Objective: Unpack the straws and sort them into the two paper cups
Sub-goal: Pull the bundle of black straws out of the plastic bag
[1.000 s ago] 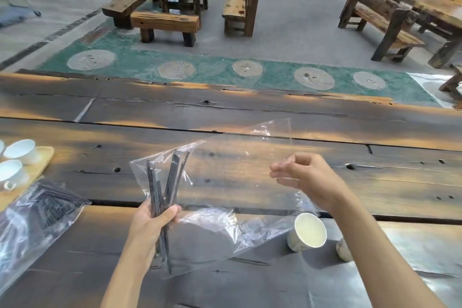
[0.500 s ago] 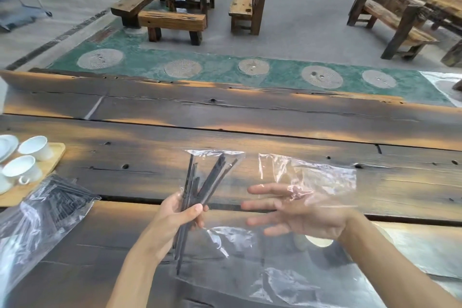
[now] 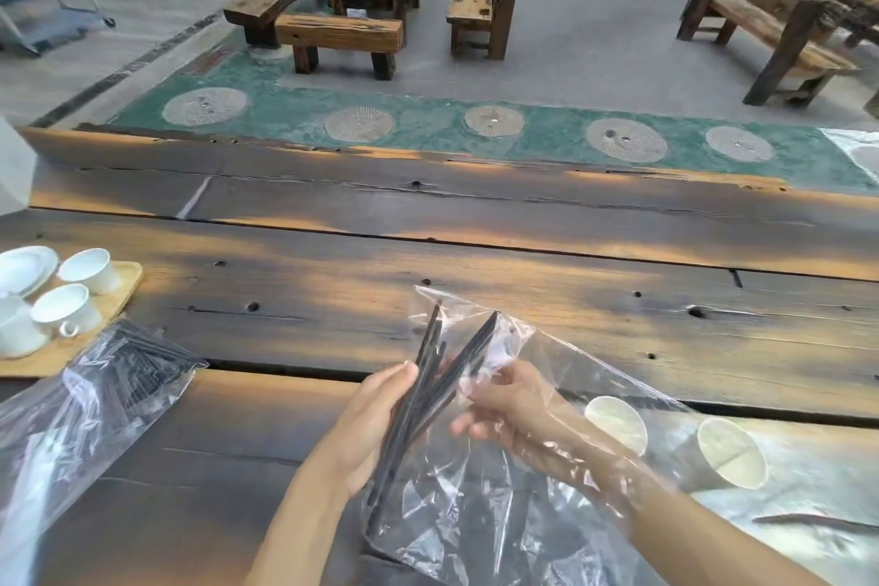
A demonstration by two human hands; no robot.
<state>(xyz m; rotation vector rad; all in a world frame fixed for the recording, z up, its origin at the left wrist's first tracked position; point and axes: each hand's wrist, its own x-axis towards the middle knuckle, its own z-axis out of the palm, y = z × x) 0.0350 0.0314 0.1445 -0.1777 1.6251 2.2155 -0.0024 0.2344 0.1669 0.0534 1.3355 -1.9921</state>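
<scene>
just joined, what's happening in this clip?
A person at a wooden table is unpacking black straws. The left hand grips a small bunch of straws, while the right hand is reaching inside the clear plastic bag around them. Two paper cups lie on their sides to the right, seemingly empty. A second bag of straws sits unopened at left.
</scene>
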